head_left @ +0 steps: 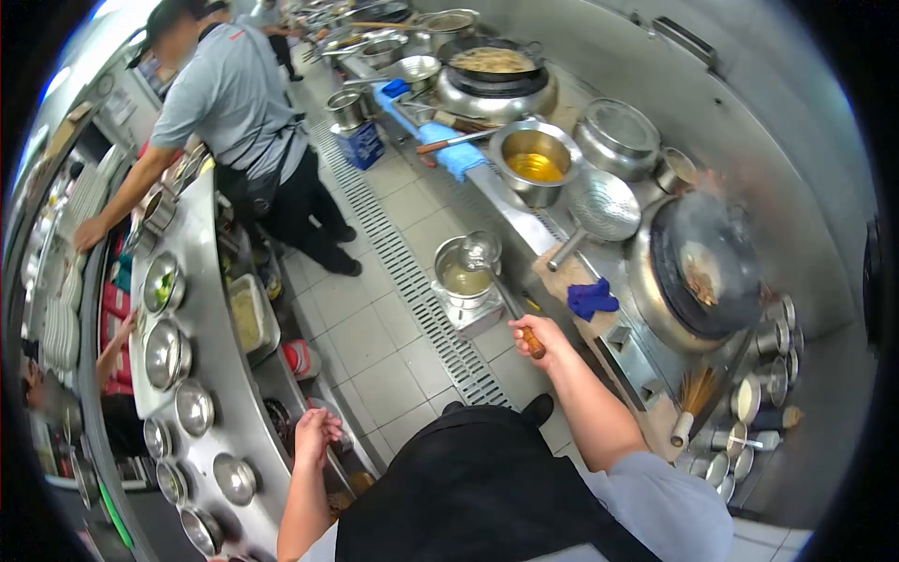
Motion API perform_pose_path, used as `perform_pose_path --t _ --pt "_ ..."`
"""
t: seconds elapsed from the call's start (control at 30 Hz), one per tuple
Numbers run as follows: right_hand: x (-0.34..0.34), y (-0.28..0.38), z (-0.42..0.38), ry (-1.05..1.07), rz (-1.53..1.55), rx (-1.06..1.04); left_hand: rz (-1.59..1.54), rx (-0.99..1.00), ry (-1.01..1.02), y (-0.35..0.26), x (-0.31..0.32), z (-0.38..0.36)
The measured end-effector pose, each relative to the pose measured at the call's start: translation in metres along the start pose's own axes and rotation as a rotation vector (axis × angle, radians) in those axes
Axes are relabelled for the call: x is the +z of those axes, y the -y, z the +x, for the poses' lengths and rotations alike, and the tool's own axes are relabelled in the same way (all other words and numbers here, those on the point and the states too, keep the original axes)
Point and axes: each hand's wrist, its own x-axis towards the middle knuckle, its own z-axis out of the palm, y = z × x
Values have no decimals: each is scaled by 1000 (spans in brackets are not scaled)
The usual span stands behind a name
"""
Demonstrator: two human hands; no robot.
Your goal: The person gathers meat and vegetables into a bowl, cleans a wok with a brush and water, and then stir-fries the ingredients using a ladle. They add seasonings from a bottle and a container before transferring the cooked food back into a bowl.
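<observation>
Hands are sitting apart: left hand [316, 433] is hanging loosely half-open, holding nothing, beside the steel counter [217, 309] lined with bowls [169, 354]. Right hand [536, 335] is gripping the wooden end of a ladle [496, 281]. Its long handle is running up and left from the fist, its cup pointing into a metal pot [464, 273] of liquid on the floor. Farther right, a wok [702, 272] is steaming.

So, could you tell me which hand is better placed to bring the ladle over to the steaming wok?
Probably the right hand: it already grips the ladle by its handle over the pot, on the side of the wok. The left hand is empty, by the counter opposite.
</observation>
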Motion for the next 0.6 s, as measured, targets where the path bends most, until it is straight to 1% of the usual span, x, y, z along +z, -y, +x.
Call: perform_pose_path --t 0.07,0.13,0.2,0.23,0.27,0.33,0.37,0.4,0.47,0.53,0.6 --pt "5 8 -26 124 135 26 30 0 104 -1 19 20" --pt "10 15 -57 169 265 47 142 -15 150 4 35 44" --pt "8 19 -89 266 426 22 193 -5 214 9 49 65" --pt "4 20 -105 321 462 -25 215 -18 245 11 56 72" --pt "-2 22 -122 296 483 -62 233 -29 265 12 64 78" --pt "-11 27 -155 432 563 -178 272 -50 326 10 84 83" --pt "-16 31 -172 432 574 -237 296 -74 347 10 93 84" --pt "-21 33 -190 419 610 -286 302 -73 368 11 102 89" --pt "-32 41 -221 313 560 -399 370 -70 439 14 117 98" --pt "-42 49 -247 150 457 -534 380 -83 478 10 138 99" --pt "-56 59 -260 -89 362 -611 402 -75 545 11 156 102"
